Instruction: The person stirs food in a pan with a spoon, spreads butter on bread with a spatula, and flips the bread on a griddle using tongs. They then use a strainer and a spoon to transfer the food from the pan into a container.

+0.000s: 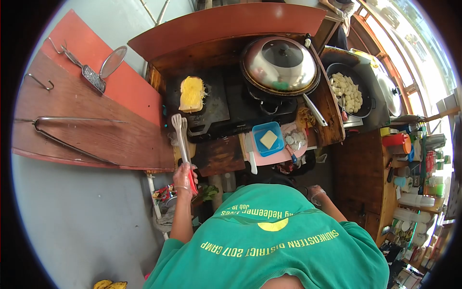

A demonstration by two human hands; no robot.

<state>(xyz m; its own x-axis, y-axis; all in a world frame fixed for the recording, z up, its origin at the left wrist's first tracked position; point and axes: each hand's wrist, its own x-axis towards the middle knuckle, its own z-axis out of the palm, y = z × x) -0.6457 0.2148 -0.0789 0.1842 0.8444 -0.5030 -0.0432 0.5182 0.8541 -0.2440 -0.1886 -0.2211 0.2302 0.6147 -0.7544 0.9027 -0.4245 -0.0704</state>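
My left hand [183,177], in a clear plastic glove, is closed on the red handles of metal tongs [181,137]. The tongs point away from me, their tips a little short of a slice of bread [192,93] topped with something yellow. That slice lies on a dark flat griddle [216,96], with shreds along its right edge. Low beside my body on the right is my right hand [316,194], also gloved; its fingers are too small and partly hidden to read. Nearest the griddle's front stands a blue container [262,152] holding a pale yellow block [268,139].
A lidded pan [279,65] stands right of the griddle, its handle jutting toward me. Further right, a wok [368,108] holds pale pieces. A white-handled knife [253,164] lies by a pink board [284,158]. Hooks and a grater [94,79] hang left. Someone stands behind.
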